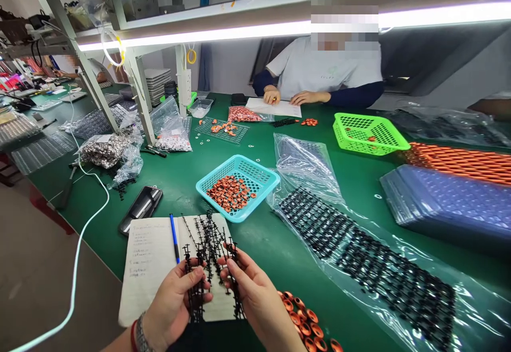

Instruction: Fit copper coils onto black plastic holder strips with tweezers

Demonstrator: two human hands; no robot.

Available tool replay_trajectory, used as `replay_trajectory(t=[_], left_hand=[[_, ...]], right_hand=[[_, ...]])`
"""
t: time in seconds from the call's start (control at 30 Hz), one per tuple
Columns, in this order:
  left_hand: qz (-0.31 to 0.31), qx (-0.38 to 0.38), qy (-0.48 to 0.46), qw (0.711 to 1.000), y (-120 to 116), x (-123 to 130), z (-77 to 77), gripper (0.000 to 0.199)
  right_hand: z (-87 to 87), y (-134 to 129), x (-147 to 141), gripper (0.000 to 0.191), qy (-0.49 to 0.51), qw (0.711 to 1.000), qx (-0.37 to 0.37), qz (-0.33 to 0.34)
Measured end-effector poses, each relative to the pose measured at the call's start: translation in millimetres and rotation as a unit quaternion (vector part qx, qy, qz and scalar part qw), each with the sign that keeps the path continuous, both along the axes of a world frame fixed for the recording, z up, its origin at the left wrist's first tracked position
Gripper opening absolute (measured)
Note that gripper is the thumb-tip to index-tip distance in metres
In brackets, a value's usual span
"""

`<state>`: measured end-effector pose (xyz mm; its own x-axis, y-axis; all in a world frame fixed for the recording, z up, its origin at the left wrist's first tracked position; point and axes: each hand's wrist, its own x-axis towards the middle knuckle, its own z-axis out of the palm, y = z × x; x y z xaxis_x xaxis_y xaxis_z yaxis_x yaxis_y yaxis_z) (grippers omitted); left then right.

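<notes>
Thin black plastic strips (209,235) with small crosswise nubs fan out over an open notebook (147,283). My left hand (171,296) is closed around some of them, its thumb pressed on top. Others are pinched between the thumb and fingers of my right hand (255,288). The strips stand roughly upright and cross one another; their exact kind is unclear. On the notebook's handwritten left page lies a blue pen (174,237). Beside my right wrist is a pile of copper-coloured rings (305,320).
A blue basket (261,195) holds similar rings. To the right lie a clear bag of black parts (399,272), stacked clear plastic trays (447,197) and a green basket (371,147). A black case (141,208) sits left. Across the table, a person (331,70) leans over paper.
</notes>
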<state>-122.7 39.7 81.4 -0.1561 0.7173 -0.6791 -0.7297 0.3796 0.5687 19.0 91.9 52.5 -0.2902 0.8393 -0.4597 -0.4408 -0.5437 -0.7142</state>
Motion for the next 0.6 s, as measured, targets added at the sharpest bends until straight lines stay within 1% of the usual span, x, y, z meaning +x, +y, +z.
replay_trajectory(t=[0.07, 0.17, 0.27, 0.33, 0.37, 0.43, 0.5, 0.6], left_hand=[[-0.001, 0.003, 0.0, 1.0, -0.4, 0.5, 0.5, 0.022], [-0.004, 0.006, -0.004, 1.0, -1.2, 1.2, 1.2, 0.023], [-0.006, 0.008, -0.01, 1.0, -1.8, 1.0, 1.4, 0.028], [-0.003, 0.012, -0.013, 1.0, -1.8, 0.6, 1.2, 0.033], [0.0, 0.014, -0.015, 1.0, -1.7, 0.4, 1.0, 0.035], [0.008, 0.02, -0.017, 1.0, -1.2, 0.3, 0.6, 0.04], [0.014, 0.024, -0.018, 0.999, -0.6, 0.9, 0.6, 0.043], [0.023, 0.029, -0.018, 0.999, 0.3, 2.5, 1.5, 0.043]], right_hand=[[-8.0, -0.8, -0.2, 0.072, -0.027, 0.999, 0.022, -0.001], [-18.9, -2.2, -0.6, 0.072, -0.095, 0.99, 0.102, 0.005], [-20.9, -4.3, -0.3, 0.06, -0.179, 0.963, 0.201, -0.008], [-15.9, -6.8, -0.4, 0.045, -0.241, 0.934, 0.264, -0.01], [-12.3, -8.4, -0.8, 0.038, -0.264, 0.921, 0.286, 0.0], [-4.7, -12.1, -2.6, 0.03, -0.272, 0.915, 0.294, 0.045], [0.8, -15.5, -5.2, 0.029, -0.252, 0.921, 0.281, 0.101], [3.2, -17.9, -7.8, 0.03, -0.224, 0.927, 0.268, 0.139]])
